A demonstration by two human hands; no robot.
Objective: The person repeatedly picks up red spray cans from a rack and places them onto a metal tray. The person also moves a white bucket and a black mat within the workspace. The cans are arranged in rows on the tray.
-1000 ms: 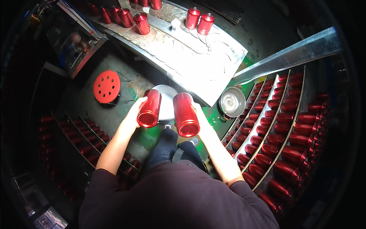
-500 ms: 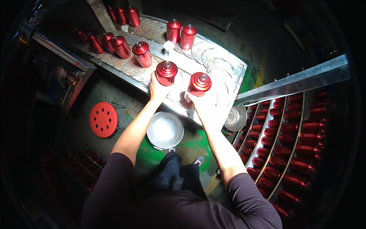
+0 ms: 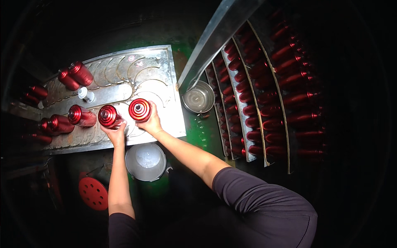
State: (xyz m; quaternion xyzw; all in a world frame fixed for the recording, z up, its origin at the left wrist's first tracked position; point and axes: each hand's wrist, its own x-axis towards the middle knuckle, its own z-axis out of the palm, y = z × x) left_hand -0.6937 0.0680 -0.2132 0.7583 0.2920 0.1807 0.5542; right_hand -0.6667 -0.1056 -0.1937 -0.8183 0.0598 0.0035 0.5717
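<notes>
Two glossy red metal cylinders with stepped shoulders and a small neck stand upright over the near right part of the metal table [image 3: 176, 107]. My left hand [image 3: 115, 133] is wrapped round the near side of the left red cylinder [image 3: 108, 115]. Round the right side of the right red cylinder [image 3: 139, 110] curls my right hand [image 3: 151, 124]. A narrow gap separates the two cylinders. Another red cylinder [image 3: 82, 116] is just left of the one in my left hand. Whether the held cylinders rest on the tabletop I cannot tell.
More red cylinders [image 3: 80, 74] stand along the table, around a small white object [image 3: 86, 94]. A grey bucket [image 3: 145, 161] is below the near edge, by a round red stool [image 3: 93, 193]. To the right are a metal pot [image 3: 198, 97], a slanting metal beam [image 3: 211, 39] and racks of red cylinders [image 3: 271, 99].
My view has turned to the right, so the table and stool sit further left and more of the racks shows. Both hands still hold their cylinders.
</notes>
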